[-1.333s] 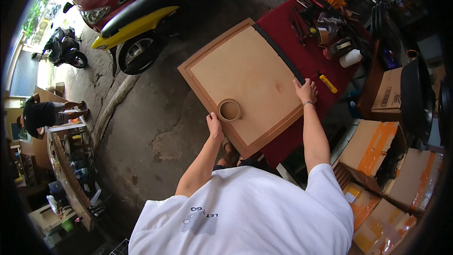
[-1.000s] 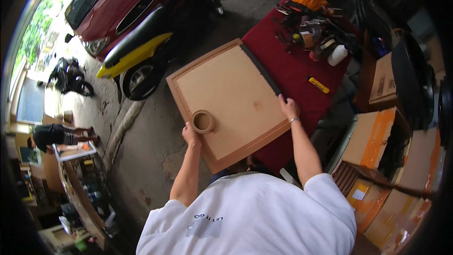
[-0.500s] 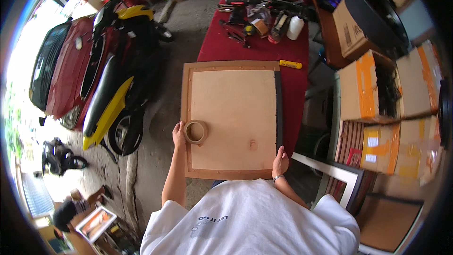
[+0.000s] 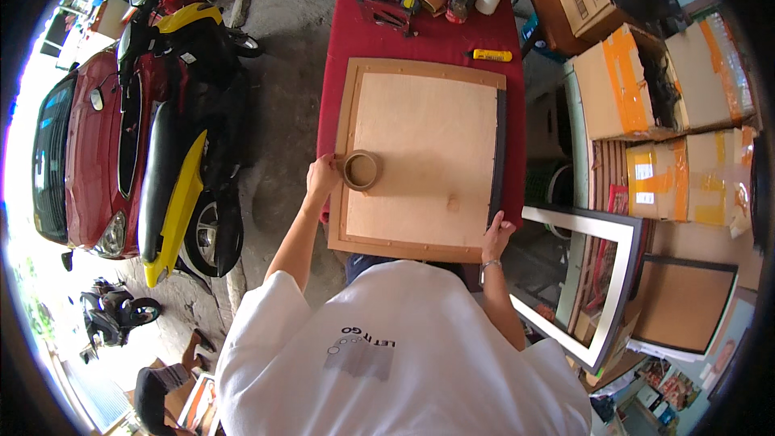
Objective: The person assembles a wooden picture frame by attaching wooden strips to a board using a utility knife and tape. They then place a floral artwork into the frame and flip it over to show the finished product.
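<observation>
1. Now the framed panel (image 4: 432,117) is held over the red-covered table (image 4: 428,43).
2. A tape roll (image 4: 362,186) is carried on it.
3. Its left edge is gripped by the left hand (image 4: 323,175), its right edge by the right hand (image 4: 497,234).
4. Beyond, a yellow tool (image 4: 491,56) is seen.

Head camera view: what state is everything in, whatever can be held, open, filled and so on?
Wooden panel: held at its left and right edges; brown border on three sides, right side dark
Tape roll: lying flat on the panel
Yellow cutter: lying on the red table, blade unclear
Cardboard box: open, dark contents showing
White-edged frame: unfilled, seen through
Yellow-black scooter: standing, riderless
</observation>
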`<action>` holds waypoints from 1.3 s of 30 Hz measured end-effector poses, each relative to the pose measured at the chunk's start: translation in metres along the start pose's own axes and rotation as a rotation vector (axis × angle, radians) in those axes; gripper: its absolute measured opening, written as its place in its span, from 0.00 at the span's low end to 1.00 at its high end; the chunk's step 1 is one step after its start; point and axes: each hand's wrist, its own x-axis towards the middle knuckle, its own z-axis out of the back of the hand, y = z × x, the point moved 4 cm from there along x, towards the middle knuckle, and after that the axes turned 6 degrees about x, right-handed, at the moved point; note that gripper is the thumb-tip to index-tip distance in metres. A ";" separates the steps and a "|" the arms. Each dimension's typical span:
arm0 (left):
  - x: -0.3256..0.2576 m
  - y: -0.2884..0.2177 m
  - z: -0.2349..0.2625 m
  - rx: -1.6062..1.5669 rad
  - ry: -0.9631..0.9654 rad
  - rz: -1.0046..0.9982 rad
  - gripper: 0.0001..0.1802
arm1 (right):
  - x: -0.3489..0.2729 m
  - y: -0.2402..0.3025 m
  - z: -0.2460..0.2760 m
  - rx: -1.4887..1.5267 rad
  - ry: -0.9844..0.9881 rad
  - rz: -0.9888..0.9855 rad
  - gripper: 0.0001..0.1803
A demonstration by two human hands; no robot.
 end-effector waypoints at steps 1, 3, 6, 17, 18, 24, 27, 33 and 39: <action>-0.006 -0.009 0.003 0.005 -0.027 -0.091 0.19 | 0.004 -0.017 0.003 0.048 -0.010 0.007 0.39; -0.020 -0.030 0.017 0.135 -0.058 -0.371 0.22 | 0.000 -0.010 0.004 0.023 0.016 -0.008 0.38; -0.057 -0.052 0.028 0.448 0.002 -0.828 0.25 | -0.013 0.031 0.017 -0.091 0.074 -0.061 0.34; -0.120 -0.147 -0.002 -0.851 0.538 -0.069 0.19 | -0.109 0.218 0.002 0.003 0.675 0.802 0.27; -0.129 -0.161 0.002 -0.943 0.581 -0.038 0.19 | -0.117 0.222 -0.006 -0.001 0.700 0.785 0.28; -0.131 -0.168 0.030 -0.846 0.449 -0.215 0.38 | -0.146 0.250 0.000 0.010 0.845 0.526 0.21; -0.123 -0.179 0.061 -0.491 0.250 -0.635 0.12 | -0.146 0.230 -0.010 0.032 0.916 0.602 0.26; -0.147 -0.167 0.080 -0.500 -0.062 -0.709 0.05 | -0.141 0.203 -0.017 -0.082 0.842 0.712 0.29; -0.146 -0.194 0.102 -0.640 -0.069 -0.690 0.05 | -0.142 0.244 -0.004 0.113 0.809 0.757 0.22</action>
